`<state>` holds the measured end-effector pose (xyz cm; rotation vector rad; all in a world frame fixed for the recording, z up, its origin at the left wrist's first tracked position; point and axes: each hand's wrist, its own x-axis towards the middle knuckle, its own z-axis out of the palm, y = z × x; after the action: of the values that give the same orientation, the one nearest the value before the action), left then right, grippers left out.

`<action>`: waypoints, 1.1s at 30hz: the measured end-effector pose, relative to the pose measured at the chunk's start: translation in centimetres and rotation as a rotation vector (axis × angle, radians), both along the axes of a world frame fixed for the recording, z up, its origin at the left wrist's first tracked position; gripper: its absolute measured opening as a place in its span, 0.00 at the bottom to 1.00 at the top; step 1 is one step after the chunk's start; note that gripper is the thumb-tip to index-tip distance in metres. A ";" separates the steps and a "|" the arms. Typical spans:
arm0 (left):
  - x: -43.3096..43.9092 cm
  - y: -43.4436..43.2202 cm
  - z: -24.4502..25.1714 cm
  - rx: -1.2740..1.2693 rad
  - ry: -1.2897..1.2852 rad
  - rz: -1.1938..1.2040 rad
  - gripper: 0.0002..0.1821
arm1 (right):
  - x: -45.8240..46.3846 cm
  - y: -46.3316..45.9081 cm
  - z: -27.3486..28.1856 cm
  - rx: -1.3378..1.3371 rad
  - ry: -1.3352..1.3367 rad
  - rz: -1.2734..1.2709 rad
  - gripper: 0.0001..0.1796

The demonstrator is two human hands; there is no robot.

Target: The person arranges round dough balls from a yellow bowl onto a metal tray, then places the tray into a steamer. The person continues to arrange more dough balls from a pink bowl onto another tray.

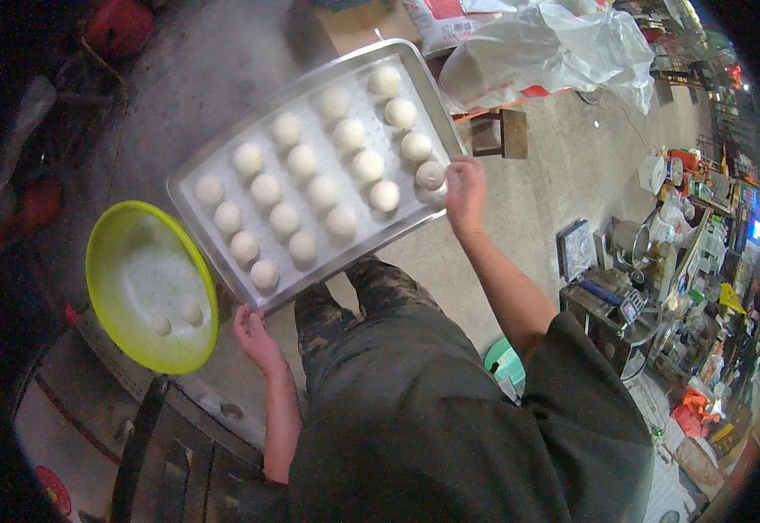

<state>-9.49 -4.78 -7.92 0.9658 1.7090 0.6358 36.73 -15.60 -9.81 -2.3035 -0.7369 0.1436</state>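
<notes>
A rectangular metal tray [216, 274] lies before me, tilted across the view, with several rows of round white balls [303, 161] on a whitish powdery surface. My left hand [252, 330] is at the tray's near left corner, its fingers against the rim. At the right end, my right hand [466, 193] grips the rim beside a slightly darker ball [430, 176]. Left of the tray is a yellow-green basin [207, 287] holding white powder and two small balls [161, 324].
A stool [514, 134] and a large translucent plastic bag [550, 55] stand beyond the tray. On the right is a cluttered bench [582, 304]. A green round object [505, 363] is on the floor by my right side. Dark wooden furniture [196, 451] is at lower left.
</notes>
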 end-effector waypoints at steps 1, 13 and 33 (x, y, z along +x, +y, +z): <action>-0.1 -0.1 0.1 -0.006 0.000 0.001 0.23 | 0.7 -0.8 0.3 0.100 0.051 -0.080 0.06; -4.2 -1.2 -2.6 -0.029 0.145 0.052 0.21 | 2.6 -18.8 -5.1 -0.257 0.443 -0.365 0.19; -1.9 3.8 -1.3 -0.131 -0.025 0.124 0.25 | 5.8 -25.7 -8.8 -0.590 0.519 -0.215 0.21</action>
<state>-11.39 -0.95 -9.24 0.7620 1.7748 0.6049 42.48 -41.35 -18.64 -2.6898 -0.1830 0.9234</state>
